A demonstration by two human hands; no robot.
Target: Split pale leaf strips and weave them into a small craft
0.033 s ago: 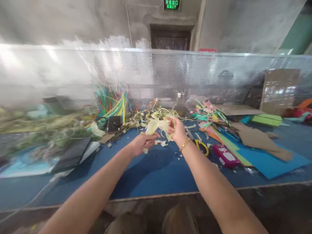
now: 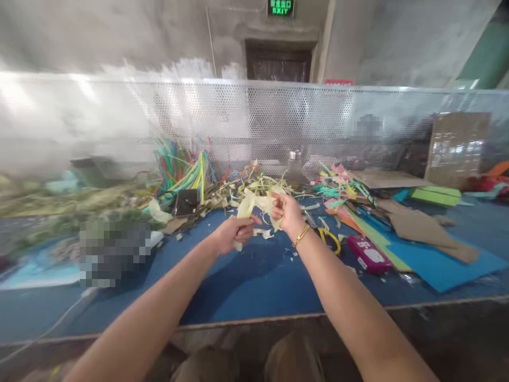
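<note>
My left hand (image 2: 237,233) is closed around a pale yellow-green paper-like strip (image 2: 246,204), which sticks up above the fist, with a short end below it. My right hand (image 2: 288,212), wearing a gold bracelet (image 2: 301,236), pinches pale material of the same colour, and a piece of it hangs beside the fingers. Whether both hands hold one joined strip I cannot tell. The two hands are a little apart, above the blue tabletop (image 2: 254,286). Behind them lies a heap of pale, curled strips (image 2: 262,184). Small white scraps (image 2: 263,233) lie on the table between the hands.
Yellow-handled scissors (image 2: 329,240) and a magenta box (image 2: 368,254) lie to the right, near coloured sheets (image 2: 441,260) and cardboard (image 2: 425,223). Coloured stems (image 2: 185,170), a black case (image 2: 186,202) and green bundles (image 2: 115,220) are left. A bottle (image 2: 294,164) stands before the perforated screen (image 2: 230,116).
</note>
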